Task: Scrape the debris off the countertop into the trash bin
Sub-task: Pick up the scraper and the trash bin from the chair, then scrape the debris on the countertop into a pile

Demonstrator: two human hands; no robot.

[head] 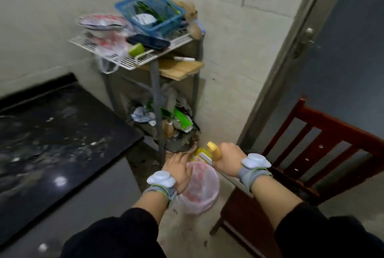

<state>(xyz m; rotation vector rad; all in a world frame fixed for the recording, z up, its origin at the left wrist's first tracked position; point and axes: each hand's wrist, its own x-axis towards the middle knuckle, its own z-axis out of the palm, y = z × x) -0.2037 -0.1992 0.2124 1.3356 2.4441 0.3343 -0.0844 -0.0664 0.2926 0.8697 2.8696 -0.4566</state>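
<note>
A dark red wooden chair (pixel 315 154) stands right of the pink-lined round trash bin (pixel 202 191). The left hand (pixel 178 171) lies flat, fingers together, over its rim. The right hand (pixel 227 159) grips a yellow-handled scraper (pixel 209 154), blade pointing left-down above the bin.

Two hands, the left (pixel 176 169) and right (pixel 227 159), each with one wrist sensor. One pink-lined trash bin (pixel 200 189), one blue basket (pixel 149 13) upper centre, one red chair (pixel 307 154) at right, one dark desk (pixel 52 133) at left.

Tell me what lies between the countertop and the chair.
In the head view, the pink-lined bin stands on the floor between the countertop and the chair, both hands over it.
</note>
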